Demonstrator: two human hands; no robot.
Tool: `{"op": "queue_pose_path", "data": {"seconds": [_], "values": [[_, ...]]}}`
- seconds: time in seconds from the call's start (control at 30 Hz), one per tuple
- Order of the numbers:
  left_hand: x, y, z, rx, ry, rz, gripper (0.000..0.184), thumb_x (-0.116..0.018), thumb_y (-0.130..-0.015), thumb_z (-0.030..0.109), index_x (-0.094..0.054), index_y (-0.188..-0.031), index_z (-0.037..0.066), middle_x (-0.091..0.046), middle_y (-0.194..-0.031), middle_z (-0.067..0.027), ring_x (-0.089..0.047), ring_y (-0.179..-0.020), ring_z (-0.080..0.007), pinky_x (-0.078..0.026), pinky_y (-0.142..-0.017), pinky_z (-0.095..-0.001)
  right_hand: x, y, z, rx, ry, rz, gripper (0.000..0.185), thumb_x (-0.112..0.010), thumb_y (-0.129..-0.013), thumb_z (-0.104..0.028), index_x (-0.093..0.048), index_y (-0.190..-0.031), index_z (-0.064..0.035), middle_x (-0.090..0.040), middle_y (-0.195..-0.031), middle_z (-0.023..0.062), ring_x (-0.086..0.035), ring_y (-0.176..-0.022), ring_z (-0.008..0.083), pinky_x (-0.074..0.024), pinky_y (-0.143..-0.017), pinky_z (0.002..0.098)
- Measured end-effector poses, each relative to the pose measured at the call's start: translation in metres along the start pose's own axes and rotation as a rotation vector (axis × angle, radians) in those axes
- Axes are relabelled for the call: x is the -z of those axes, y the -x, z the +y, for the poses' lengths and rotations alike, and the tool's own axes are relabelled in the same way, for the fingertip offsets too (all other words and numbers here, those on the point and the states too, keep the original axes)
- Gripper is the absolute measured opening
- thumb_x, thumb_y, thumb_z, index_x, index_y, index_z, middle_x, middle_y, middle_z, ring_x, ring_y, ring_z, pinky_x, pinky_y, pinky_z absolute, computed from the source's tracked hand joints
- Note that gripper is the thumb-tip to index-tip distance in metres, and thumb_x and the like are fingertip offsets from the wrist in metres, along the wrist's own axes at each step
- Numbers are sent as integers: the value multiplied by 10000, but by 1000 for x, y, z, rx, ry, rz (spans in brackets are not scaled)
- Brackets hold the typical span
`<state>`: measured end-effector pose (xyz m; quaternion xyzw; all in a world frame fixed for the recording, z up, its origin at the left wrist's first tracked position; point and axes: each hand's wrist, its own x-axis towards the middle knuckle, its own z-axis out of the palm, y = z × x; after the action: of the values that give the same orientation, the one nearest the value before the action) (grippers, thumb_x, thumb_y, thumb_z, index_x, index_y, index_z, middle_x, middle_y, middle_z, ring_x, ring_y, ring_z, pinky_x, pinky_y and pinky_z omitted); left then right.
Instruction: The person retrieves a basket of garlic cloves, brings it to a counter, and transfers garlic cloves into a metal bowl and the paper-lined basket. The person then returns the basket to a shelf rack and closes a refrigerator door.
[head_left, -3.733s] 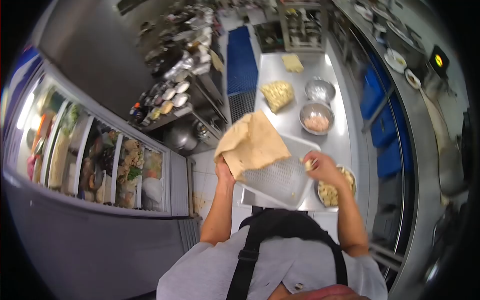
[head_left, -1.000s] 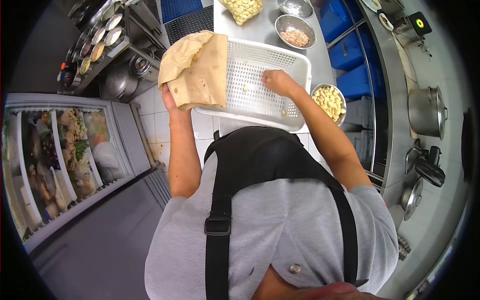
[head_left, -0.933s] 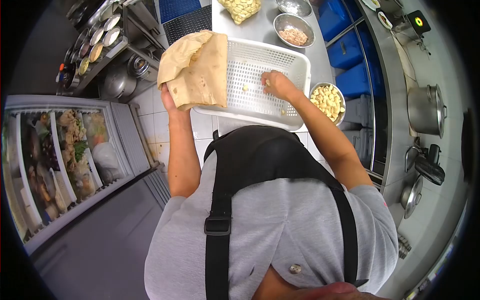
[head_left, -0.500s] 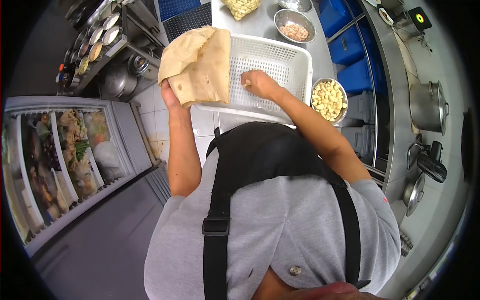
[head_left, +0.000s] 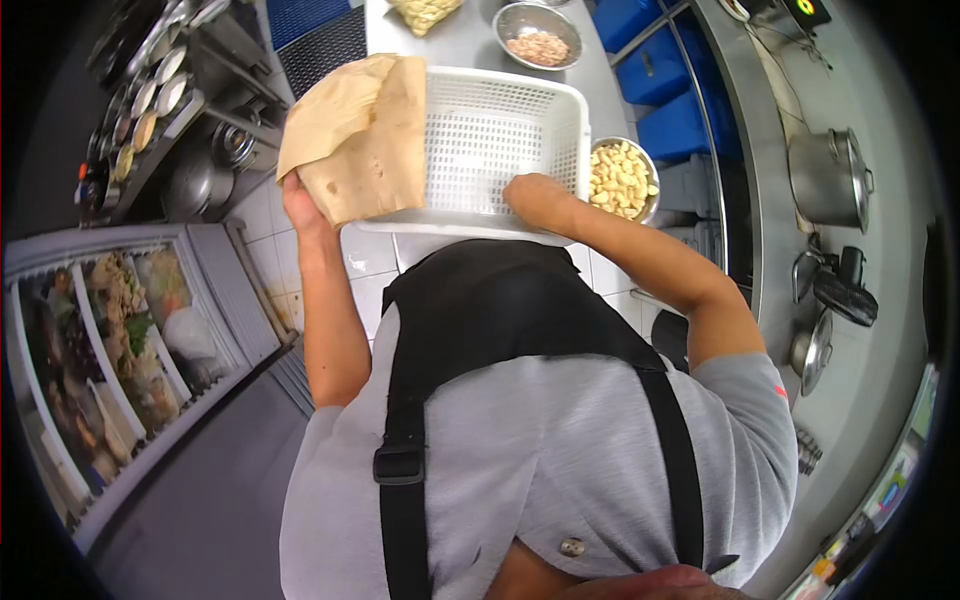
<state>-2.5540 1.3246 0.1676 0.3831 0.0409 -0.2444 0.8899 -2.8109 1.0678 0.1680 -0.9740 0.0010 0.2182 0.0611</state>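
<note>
My left hand (head_left: pixel 305 205) grips the left edge of a brown paper bag (head_left: pixel 365 150), mostly from underneath, so some fingers are hidden. The creased, stained bag covers the left end of a white perforated plastic basket (head_left: pixel 475 130). Inside the basket, near its front right side, my right hand (head_left: pixel 540 202) is low and closed with fingers curled down. Whatever those fingers hold, if anything, is out of sight. Just right of the basket stands a metal bowl of pale yellow pieces (head_left: pixel 622 180) resembling peeled garlic cloves.
The basket rests on a steel table (head_left: pixel 460 45). Toward the back are a bag of pale cloves (head_left: pixel 425 12) and a metal bowl of pinkish chopped food (head_left: pixel 540 47). An open-topped chilled cabinet (head_left: pixel 150 340) stands left; a large pot (head_left: pixel 828 180) sits on the right counter.
My right hand has moved from the middle of the basket toward its front right side. The whole view has shifted somewhat; my left hand still holds the paper bag over the left end.
</note>
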Motion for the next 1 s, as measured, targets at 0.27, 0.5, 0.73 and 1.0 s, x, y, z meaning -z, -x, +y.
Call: {"op": "queue_pose_path", "data": {"seconds": [0.27,0.5,0.73,1.0], "values": [[-30,12,11,-64,-47,-17,552,-341,-1054,357,-476,-1462,10,-524,-1492,-173,-528,-1344,-359,-421,-1144,-514,15,26,13,-14,-307,107,111,-657,-818,-82,-717,-893,-26,-715,-896,194,-705,-914,362,-556,-801,436],[-46,30,37,-94,-90,35,535,-343,-1065,328,-468,-1460,-10,-516,-1491,-172,-525,-1345,-349,-426,-1141,-494,82,152,61,-420,-763,462,163,-661,-761,-36,-653,-923,-25,-698,-874,162,-683,-853,311,-521,-791,381],[-51,24,33,-96,-119,-69,519,-344,-1072,317,-473,-1449,-15,-521,-1481,-178,-537,-1330,-352,-447,-1124,-489,12,182,68,-579,-715,637,290,-661,-783,2,-731,-1061,-41,-692,-1051,167,-672,-974,341,-528,-861,389],[-68,30,32,-82,-122,-83,523,-350,-1071,316,-467,-1450,-25,-516,-1485,-181,-534,-1332,-353,-443,-1128,-484,22,193,60,-629,-845,798,313,-662,-820,67,-715,-1121,3,-692,-1102,148,-690,-999,280,-565,-855,367]]}}
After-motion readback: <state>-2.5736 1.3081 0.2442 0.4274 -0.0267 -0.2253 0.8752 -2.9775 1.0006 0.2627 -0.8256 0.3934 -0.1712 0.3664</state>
